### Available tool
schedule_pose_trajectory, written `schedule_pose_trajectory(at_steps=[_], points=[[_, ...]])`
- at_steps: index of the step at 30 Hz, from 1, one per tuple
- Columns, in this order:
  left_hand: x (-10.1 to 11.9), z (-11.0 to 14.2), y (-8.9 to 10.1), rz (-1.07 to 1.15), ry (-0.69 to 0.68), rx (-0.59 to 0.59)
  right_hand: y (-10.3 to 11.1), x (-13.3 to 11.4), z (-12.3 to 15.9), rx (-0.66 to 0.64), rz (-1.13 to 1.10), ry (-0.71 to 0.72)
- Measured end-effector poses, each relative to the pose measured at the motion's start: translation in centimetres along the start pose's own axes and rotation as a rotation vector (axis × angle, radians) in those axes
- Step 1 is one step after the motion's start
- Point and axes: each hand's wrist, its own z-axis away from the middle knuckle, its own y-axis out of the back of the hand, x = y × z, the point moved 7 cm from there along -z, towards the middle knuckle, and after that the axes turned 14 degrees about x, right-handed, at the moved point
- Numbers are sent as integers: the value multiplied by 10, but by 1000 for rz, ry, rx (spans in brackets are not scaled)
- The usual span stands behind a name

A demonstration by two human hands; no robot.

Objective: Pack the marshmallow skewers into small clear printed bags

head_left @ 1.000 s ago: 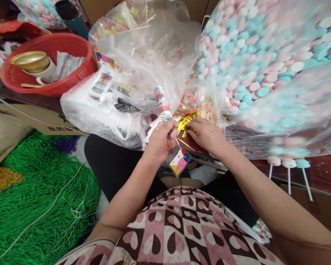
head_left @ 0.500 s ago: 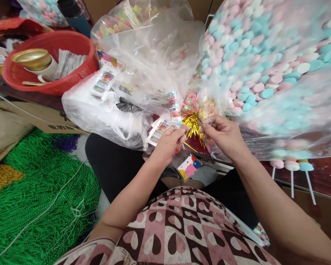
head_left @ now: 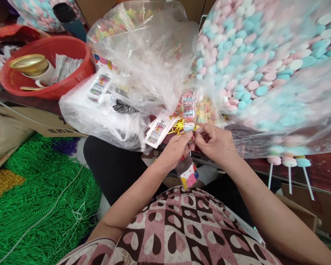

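My left hand (head_left: 178, 151) is closed around the gathered neck of a clear candy bag (head_left: 189, 110). A printed label covers the bag, and a pale blue marshmallow shows at its lower end. Below my fingers hangs the bag's open end, with a colourful dotted print (head_left: 189, 176). A bit of white stick shows under the grip. Pinched right beside the neck, my right hand (head_left: 215, 141) has its fingertips together; what they hold is too small to make out. Gold twist ties (head_left: 177, 126) lie just behind my left hand, partly covered by the labels (head_left: 157, 133).
To the right, a big clear bag of pink, blue and white marshmallows (head_left: 260, 90) stands over marshmallow sticks (head_left: 289, 162). A red basket (head_left: 78, 75) is at left, beside a white plastic bag (head_left: 99, 121). Green beaded strands (head_left: 44, 198) cover the floor.
My right hand has come from the gold twist ties to the bag's neck beside my left hand. The candy bag has shifted right and now stands more upright.
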Motion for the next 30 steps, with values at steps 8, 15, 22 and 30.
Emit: schedule_pose_trajectory(at_steps=[8, 15, 22, 30], points=[[3, 3, -4, 93, 43, -95, -1, 16, 9, -23, -486, -265], [-1, 28, -19, 195, 307, -423, -11, 24, 26, -199, -873, -535], [-11, 52, -34, 216, 453, -616, -13, 11, 40, -533, -1022, -429], [-21, 53, -37, 316, 520, -674, -16, 27, 41, -499, -1015, -459]])
